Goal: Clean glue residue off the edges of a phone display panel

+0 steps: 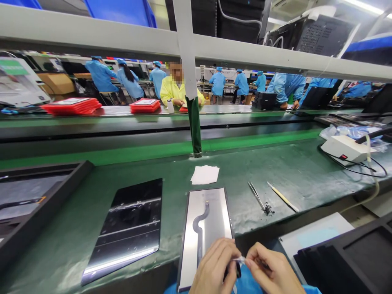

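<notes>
A display panel (214, 220) with a silvery back and a grey flex cable (198, 232) stuck along it lies at the table's near edge, its lower end reaching past the edge. My left hand (216, 265) is over its lower right side, fingers curled round the dark rim. Beside it, my right hand (271, 267) pinches a small whitish, see-through scrap (239, 259) between thumb and forefinger. That scrap stretches to my left fingertips; whether they grip it too is hidden. Left of the panel lies a glossy black glass sheet (131, 224).
White paper sheets (205, 174) lie beyond the panel. To the right are tweezers (256, 195), black crumbs (268, 210) and a yellow-handled blade (282, 196). A black frame tray (61, 204) stands left, a white corded device (346, 149) far right. A post (193, 126) rises ahead; co-workers sit beyond.
</notes>
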Demonstrator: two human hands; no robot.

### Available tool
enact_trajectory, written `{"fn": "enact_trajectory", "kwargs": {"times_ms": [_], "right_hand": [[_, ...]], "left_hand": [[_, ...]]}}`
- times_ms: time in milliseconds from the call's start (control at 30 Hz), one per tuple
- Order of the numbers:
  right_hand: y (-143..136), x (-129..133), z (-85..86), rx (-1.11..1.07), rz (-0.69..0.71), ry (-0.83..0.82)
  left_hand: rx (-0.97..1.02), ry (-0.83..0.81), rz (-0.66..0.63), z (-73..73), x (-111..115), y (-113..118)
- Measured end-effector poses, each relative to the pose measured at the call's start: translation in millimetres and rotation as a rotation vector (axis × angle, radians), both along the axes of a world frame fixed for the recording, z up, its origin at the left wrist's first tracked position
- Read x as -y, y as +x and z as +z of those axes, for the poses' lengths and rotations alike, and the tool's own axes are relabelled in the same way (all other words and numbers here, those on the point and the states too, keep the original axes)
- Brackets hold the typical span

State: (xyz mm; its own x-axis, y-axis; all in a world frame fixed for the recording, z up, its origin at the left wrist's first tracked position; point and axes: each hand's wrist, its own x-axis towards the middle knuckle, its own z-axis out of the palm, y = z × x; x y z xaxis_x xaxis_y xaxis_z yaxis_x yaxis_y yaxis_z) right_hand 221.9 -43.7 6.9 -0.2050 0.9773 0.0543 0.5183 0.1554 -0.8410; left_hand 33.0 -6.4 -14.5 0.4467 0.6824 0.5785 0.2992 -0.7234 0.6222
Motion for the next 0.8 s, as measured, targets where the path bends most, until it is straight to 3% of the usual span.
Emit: {"fn": "enact_trajectory", "kwargs": {"times_ms": [167,300,433,567,633,800], "right_hand": [[1,-6,0.2,-0.060,-0.060,-0.064],[1,-5,0.6,-0.151,-0.164,-0.055],[6,1,4.2,-0.128,-0.185,0.132],[10,4,1.6,0.082,-0.028,0.426],[8,4,-5.1,0.189,0.016,0.477],[-3,-2,-20.0,0.294,-0.039,0.610]], "left_hand": [[-0.011,-0.334,-0.028,3.7,1,-6],[-0.010,-0.445,0.044,8.5,-3,-7],[-0.060,-0.429,0.107,14.3,-8,-11],[-0.086,-0.351,0.084,20.8,-10,-14],[-0.091,-0.304,0.069,23.3,-10,-15],[-0.109,-0.138,0.019,25.3,-9,-17]]}}
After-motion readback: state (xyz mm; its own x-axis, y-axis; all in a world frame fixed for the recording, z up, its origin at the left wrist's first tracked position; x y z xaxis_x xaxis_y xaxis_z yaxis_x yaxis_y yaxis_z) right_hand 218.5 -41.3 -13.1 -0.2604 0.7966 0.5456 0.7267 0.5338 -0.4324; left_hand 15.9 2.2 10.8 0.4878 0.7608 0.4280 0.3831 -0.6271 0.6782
